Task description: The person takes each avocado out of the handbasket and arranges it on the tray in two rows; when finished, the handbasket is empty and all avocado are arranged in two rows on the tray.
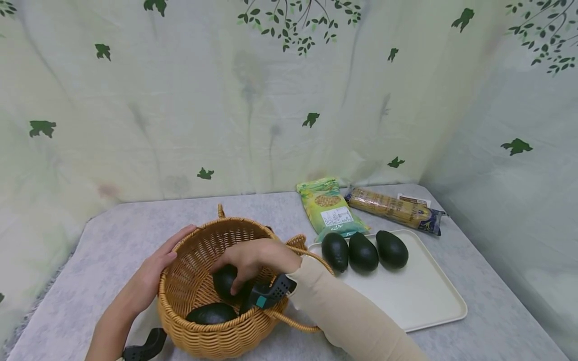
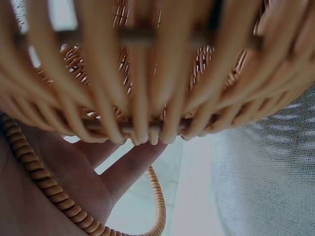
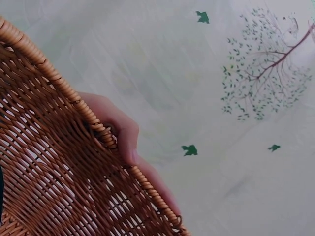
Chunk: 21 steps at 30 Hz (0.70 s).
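Avocado [image 1: 222,285] gripped by right hand [image 1: 253,256] inside basket [image 1: 214,342]; left hand [image 1: 155,268] holds its rim. Bench [image 1: 144,220]: grey, mottled. White tray [image 1: 422,298], right of basket, bears three avocados [image 1: 363,252]; packets [image 1: 336,215] behind. Leaf-printed sheeting [image 1: 253,135] walls back and right.

Avocados [image 1: 363,252] block the tray's [image 1: 424,296] back; near-right is free.

From far, I see the basket [image 2: 147,93] above, the left hand [image 2: 74,172] touching it below, and the handle [image 2: 158,206] curving before the palm.
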### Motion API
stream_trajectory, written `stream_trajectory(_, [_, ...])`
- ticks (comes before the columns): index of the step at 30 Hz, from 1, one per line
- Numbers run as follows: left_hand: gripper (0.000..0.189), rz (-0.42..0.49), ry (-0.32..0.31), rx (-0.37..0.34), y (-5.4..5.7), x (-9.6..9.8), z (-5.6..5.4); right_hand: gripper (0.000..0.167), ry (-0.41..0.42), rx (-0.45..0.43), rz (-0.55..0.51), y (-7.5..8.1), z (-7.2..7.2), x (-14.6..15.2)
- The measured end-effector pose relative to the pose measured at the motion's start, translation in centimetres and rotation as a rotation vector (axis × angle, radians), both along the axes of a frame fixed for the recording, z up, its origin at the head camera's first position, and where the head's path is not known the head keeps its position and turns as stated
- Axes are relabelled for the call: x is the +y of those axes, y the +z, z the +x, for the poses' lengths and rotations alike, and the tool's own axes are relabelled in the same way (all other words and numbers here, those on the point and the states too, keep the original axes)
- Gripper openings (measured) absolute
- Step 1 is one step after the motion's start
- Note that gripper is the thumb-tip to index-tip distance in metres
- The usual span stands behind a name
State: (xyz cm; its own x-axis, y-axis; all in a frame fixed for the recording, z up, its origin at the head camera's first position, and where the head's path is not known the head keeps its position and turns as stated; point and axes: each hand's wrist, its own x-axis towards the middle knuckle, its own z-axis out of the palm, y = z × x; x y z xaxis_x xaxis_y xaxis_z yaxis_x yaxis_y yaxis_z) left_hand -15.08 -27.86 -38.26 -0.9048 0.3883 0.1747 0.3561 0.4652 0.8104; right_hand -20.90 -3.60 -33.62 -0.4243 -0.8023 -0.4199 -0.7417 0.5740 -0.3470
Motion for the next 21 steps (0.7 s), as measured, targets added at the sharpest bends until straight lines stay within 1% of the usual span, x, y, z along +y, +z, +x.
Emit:
stream_trajectory(5, [0.052,-0.005,0.002,0.005,-0.07,-0.07,0.04,0.067,0.009,0.008,-0.003,0.00,0.07,0.03])
stream_trajectory(12, [0.052,0.007,0.001,-0.008,-0.16,-0.12,0.13,0.064,0.026,0.028,-0.083,-0.01,0.07,0.16])
stream_trajectory(16, [0.052,-0.004,0.005,0.011,-0.21,-0.14,0.18,0.065,0.031,0.039,-0.122,0.14,0.07,0.30])
stream_trajectory(21, [0.052,-0.003,0.000,0.028,-0.12,-0.10,0.10,0.066,0.013,0.059,-0.160,0.64,0.16,0.53])
